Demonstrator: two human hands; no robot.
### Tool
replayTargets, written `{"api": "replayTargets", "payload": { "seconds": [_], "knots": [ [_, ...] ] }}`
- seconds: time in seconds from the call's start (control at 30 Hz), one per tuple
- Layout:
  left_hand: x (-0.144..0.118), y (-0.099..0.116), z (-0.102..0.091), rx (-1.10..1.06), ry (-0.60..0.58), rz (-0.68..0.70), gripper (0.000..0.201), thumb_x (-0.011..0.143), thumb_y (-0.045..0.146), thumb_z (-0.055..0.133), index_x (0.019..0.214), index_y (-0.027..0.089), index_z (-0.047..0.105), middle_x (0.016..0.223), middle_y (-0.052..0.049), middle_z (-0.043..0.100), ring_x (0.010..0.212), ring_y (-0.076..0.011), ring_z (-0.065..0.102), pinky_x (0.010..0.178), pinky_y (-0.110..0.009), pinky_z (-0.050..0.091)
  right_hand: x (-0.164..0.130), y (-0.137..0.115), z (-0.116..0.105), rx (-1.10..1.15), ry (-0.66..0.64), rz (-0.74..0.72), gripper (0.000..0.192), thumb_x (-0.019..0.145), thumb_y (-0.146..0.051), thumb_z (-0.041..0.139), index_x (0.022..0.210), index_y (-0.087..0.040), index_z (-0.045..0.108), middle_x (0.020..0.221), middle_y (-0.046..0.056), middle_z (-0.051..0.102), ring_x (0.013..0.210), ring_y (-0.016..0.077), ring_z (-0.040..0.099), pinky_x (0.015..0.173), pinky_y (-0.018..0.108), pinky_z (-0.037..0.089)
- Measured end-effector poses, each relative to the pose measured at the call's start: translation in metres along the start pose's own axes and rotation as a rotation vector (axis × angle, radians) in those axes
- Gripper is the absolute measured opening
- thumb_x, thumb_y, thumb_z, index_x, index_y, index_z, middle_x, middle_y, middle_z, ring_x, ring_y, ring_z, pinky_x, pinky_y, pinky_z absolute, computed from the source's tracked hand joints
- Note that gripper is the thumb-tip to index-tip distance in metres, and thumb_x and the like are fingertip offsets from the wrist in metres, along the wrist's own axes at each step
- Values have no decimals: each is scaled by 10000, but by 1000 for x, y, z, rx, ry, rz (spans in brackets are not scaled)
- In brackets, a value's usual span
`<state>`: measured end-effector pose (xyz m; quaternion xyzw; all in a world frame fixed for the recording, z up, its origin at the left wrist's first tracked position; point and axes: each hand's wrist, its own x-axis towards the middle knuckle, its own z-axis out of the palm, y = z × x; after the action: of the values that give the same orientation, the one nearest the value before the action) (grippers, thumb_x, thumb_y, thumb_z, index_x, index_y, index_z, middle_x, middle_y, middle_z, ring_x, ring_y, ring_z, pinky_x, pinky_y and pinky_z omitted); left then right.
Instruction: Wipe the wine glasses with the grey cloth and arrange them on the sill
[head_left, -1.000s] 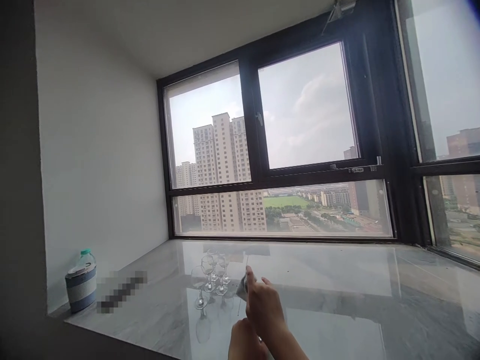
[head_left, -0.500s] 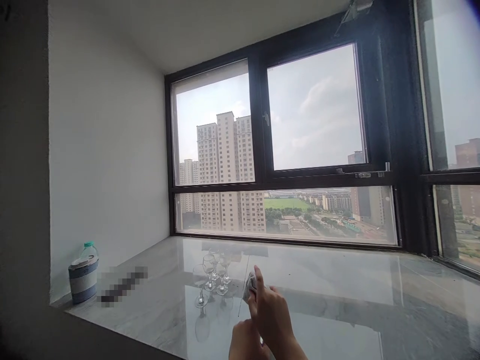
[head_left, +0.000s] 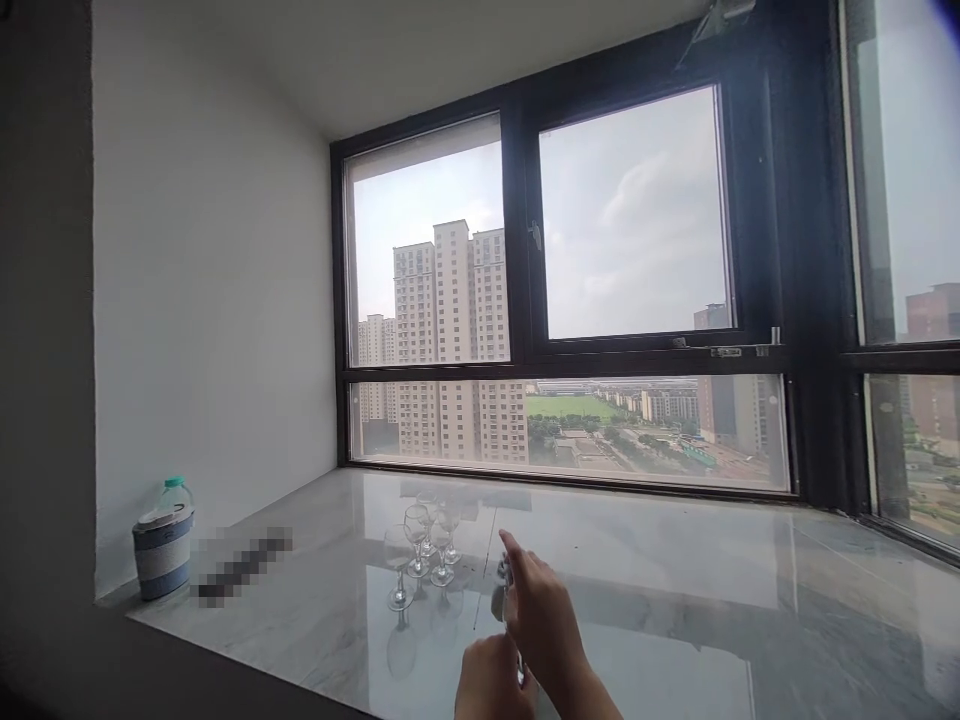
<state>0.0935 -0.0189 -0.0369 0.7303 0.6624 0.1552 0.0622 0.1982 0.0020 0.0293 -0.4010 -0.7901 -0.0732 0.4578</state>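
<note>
Both hands meet low over the glossy marble surface (head_left: 675, 600): right hand (head_left: 544, 620) pinches a small grey cloth (head_left: 499, 598), left hand (head_left: 491, 685) curled below, its grasp unclear, near clear stemmed wine glasses (head_left: 420, 550).

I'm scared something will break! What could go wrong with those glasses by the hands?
The right hand and left hand grip a small glass thing with a cloth; it might slip onto the hard marble sill. The stemmed glasses stand close together just beside the hands, so a stray bump could topple them.

High-rise flat, marble bay-window sill (head_left: 675, 570), wine glasses (head_left: 420, 545), city tower blocks (head_left: 450, 340) outside
</note>
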Motion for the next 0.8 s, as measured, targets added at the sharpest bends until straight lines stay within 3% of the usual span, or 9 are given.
{"api": "replayTargets", "payload": {
  "seconds": [0.1, 0.27, 0.37, 0.43, 0.57, 0.67, 0.73, 0.8],
  "knots": [
    [1, 0, 1, -3, 10, 14, 268, 792, 280, 479, 926, 210, 700, 950, -109, 730, 900, -279, 664, 740, -348, 459, -6, 4, 8, 7, 50, 75, 649, 743, -2, 348, 1369, -172, 372, 914, 53, 647, 797, 183, 607, 686, 295, 491],
    [0, 1, -2, -14, -16, 30, 269, 793, 292, 494, 921, 214, 717, 962, -110, 736, 902, -277, 669, 742, -336, 467, -11, 6, 18, -31, 147, -48, 693, 763, 6, 367, 1407, -243, 305, 966, 54, 640, 835, 202, 602, 735, 335, 508],
    [-1, 4, -6, -19, -39, 30, 273, 795, 296, 496, 921, 212, 724, 974, -114, 736, 915, -284, 672, 741, -330, 474, -14, 6, 19, -63, 154, -49, 678, 780, -8, 373, 1414, -237, 291, 949, 52, 653, 837, 215, 612, 754, 364, 512],
    [-1, 6, -10, -5, -60, 29, 290, 804, 297, 484, 945, 203, 720, 985, -128, 733, 920, -298, 671, 749, -344, 478, -17, 4, 18, -76, 128, -59, 646, 826, -58, 382, 1440, -203, 245, 915, 50, 666, 872, 226, 623, 864, 425, 491],
    [-1, 11, -16, -14, -73, 4, 365, 869, 305, 385, 1071, 209, 673, 1058, -136, 717, 942, -291, 659, 793, -373, 471, -20, -4, 16, -61, 43, -60, 674, 883, -201, 413, 1492, -130, 134, 711, -11, 633, 802, 219, 644, 1079, 507, 323],
    [-1, 12, -17, -38, -68, -5, 370, 882, 325, 374, 1092, 224, 661, 1083, -126, 709, 965, -297, 651, 822, -387, 465, -17, -11, 14, -91, -15, -12, 713, 880, -237, 414, 1505, -80, 111, 620, -14, 617, 903, 258, 646, 1084, 489, 317],
    [-1, 13, -17, -50, -55, -7, 384, 882, 332, 382, 1145, 227, 642, 1120, -136, 693, 991, -322, 641, 851, -419, 461, -13, -15, 11, -132, -71, 8, 713, 869, -261, 431, 1498, -50, 169, 656, 30, 664, 1049, 294, 605, 1063, 472, 338],
    [-2, 14, -16, -95, -46, -56, 394, 883, 342, 401, 1193, 245, 623, 1177, -124, 670, 1047, -330, 618, 909, -436, 439, -7, -19, 7, -167, -148, 36, 702, 866, -291, 444, 1480, -20, 237, 709, 72, 701, 1065, 306, 596, 1036, 449, 361]
  ]
}}
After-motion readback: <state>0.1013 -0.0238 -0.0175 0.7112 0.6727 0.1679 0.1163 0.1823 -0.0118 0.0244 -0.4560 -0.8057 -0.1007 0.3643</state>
